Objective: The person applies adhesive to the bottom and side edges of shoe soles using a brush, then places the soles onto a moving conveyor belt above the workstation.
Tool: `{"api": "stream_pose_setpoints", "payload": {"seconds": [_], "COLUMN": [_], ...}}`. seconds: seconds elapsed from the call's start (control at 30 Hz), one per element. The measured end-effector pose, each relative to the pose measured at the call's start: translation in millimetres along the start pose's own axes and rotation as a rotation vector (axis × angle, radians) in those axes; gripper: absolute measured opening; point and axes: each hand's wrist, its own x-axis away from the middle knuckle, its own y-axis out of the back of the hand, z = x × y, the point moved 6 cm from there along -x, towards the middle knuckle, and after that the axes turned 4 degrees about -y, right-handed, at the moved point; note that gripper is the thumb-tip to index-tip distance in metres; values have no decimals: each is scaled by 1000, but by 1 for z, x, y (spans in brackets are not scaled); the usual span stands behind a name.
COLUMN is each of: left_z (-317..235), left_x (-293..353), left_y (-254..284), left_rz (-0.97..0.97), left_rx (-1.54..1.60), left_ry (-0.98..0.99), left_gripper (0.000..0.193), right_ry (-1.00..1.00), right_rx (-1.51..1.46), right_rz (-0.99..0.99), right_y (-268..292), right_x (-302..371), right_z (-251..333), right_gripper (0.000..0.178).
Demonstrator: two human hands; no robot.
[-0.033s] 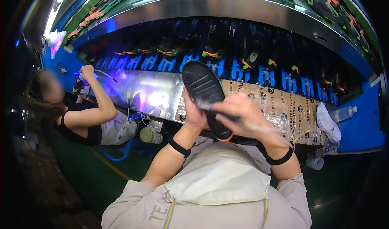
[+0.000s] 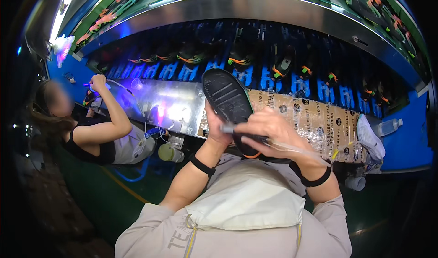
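A black shoe (image 2: 222,91), its ridged sole turned up, is tilted above the front of the bench. Thin green shows along its side, and there is orange at the near end. My left hand (image 2: 214,126) is closed around the shoe from its left and underneath, with most of the fingers hidden. Above the sole, my right hand (image 2: 270,129) grips a brush (image 2: 226,128) with a grey tip. The tip lies by the sole's left edge, near my left hand; whether it touches cannot be made out. A clear tube (image 2: 299,147) trails from my right hand towards the wrist.
Patterned cardboard (image 2: 315,125) and a metal sheet (image 2: 175,105) cover the bench. Behind stand blue holders (image 2: 269,81) with several shoes, under a metal-edged shelf (image 2: 219,14). At right lie a white object (image 2: 369,137) and a clear bottle (image 2: 390,127). A co-worker (image 2: 98,135) sits at left.
My right hand and the brush have moved slightly towards me, down along the sole. The shoe has shifted a little to the left.
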Motion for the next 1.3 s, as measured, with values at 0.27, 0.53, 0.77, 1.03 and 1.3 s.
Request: {"api": "stream_pose_setpoints", "payload": {"seconds": [0.27,0.53,0.77,1.03,1.3], "left_z": [-28,-55,-69,-82,-75], "left_x": [-16,-25,-32,-48,-63], "left_y": [-26,-35,-61,-81,-102], "left_rz": [97,125,327,603,460], "left_rx": [111,62,108,-108,-577], "left_ry": [-54,-133,-70,-31,52], "left_gripper": [105,109,123,129,78], "right_ry": [-77,-7,-113,-109,-125], "right_rx": [-20,-143,-95,-77,-28], "right_rz": [4,-41,-33,-25,-60], "right_y": [-2,7,21,31,40], "right_x": [-1,-1,-4,-11,-23], "right_z": [14,12,11,14,8], "right_gripper": [26,27,27,25,30]}}
